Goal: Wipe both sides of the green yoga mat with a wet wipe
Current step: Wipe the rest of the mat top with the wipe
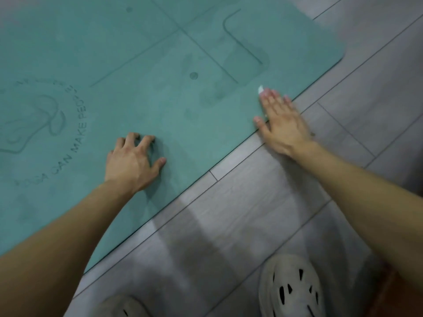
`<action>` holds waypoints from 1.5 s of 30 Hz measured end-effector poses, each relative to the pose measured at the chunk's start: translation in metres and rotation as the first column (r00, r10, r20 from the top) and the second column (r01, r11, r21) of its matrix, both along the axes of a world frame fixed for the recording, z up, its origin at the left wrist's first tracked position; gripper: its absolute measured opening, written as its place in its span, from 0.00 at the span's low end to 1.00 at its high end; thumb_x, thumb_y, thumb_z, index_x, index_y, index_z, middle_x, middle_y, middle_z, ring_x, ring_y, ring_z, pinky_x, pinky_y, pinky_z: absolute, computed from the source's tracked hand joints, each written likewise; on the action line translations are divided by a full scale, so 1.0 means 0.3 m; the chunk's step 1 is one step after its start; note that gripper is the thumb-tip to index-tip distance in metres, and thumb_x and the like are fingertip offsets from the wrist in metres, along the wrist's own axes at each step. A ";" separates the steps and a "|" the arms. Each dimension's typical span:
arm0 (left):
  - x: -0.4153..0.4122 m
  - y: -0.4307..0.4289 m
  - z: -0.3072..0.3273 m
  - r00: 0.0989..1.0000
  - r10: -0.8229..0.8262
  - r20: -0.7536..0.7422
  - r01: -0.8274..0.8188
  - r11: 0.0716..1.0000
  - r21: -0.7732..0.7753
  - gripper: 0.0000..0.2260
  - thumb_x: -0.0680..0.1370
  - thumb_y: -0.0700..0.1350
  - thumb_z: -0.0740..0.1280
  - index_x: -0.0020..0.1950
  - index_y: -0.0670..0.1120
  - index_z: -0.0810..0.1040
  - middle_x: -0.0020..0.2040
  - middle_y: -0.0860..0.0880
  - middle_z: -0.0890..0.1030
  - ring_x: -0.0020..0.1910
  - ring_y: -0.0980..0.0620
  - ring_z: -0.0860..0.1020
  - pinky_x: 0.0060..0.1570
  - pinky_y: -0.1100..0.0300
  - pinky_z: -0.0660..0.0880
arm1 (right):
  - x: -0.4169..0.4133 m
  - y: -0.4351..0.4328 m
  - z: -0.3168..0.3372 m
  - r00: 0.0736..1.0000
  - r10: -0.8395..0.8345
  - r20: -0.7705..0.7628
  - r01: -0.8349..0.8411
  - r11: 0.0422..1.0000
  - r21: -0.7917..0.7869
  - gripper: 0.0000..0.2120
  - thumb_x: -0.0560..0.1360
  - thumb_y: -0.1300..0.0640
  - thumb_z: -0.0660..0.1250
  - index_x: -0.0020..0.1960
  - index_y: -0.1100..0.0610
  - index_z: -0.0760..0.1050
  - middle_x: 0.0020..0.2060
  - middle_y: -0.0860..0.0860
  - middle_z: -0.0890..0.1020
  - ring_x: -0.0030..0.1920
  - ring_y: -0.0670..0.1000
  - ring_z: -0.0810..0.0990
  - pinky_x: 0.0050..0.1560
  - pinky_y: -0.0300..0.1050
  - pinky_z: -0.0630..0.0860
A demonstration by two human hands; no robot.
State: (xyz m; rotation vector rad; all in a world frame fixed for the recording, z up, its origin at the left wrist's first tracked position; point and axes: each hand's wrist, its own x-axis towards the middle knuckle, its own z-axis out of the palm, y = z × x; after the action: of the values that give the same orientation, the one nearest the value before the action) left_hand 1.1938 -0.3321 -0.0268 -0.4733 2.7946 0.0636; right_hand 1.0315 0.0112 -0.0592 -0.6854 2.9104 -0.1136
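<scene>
Wet wipe (260,89) mostly under right hand (282,124); mat (137,53) cropped left, top.

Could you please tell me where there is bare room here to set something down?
Bare green yoga mat lies between the left hand and right hand. The grey floor is free between the mat's near edge and the clogs. Crowded: the edge where the right hand presses the wet wipe.
</scene>
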 end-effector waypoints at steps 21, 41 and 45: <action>-0.413 0.105 0.136 0.947 0.110 0.301 -0.118 0.993 0.010 0.67 0.50 0.74 0.82 0.81 0.55 0.57 0.75 0.41 0.65 0.74 0.36 0.68 0.69 0.38 0.73 | 0.143 -0.249 -0.009 0.747 0.664 0.030 -0.661 0.748 -0.058 0.39 0.85 0.33 0.46 0.86 0.56 0.42 0.86 0.50 0.45 0.85 0.48 0.41 0.84 0.50 0.43; -0.368 0.087 0.097 0.978 0.065 0.197 -0.062 0.998 -0.020 0.66 0.51 0.76 0.80 0.83 0.62 0.54 0.78 0.48 0.64 0.76 0.41 0.65 0.64 0.43 0.74 | -0.496 -0.295 -0.011 0.994 0.106 0.025 -0.105 0.994 -0.022 0.41 0.83 0.31 0.40 0.86 0.57 0.45 0.86 0.52 0.46 0.85 0.49 0.43 0.84 0.51 0.42; -0.364 0.086 0.111 0.983 0.061 0.176 -0.057 0.998 -0.025 0.65 0.50 0.77 0.80 0.82 0.61 0.57 0.76 0.48 0.66 0.75 0.41 0.67 0.62 0.44 0.74 | -0.033 -0.384 0.001 0.750 0.659 0.056 -0.647 0.749 -0.145 0.38 0.86 0.35 0.47 0.86 0.58 0.44 0.86 0.51 0.46 0.85 0.48 0.41 0.85 0.51 0.45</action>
State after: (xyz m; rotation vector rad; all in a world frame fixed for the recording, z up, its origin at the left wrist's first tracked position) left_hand 1.0845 -0.3064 0.0065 -0.5392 2.6101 0.0067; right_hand 1.0215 -0.1041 -0.0588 -1.6217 2.3951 -0.2262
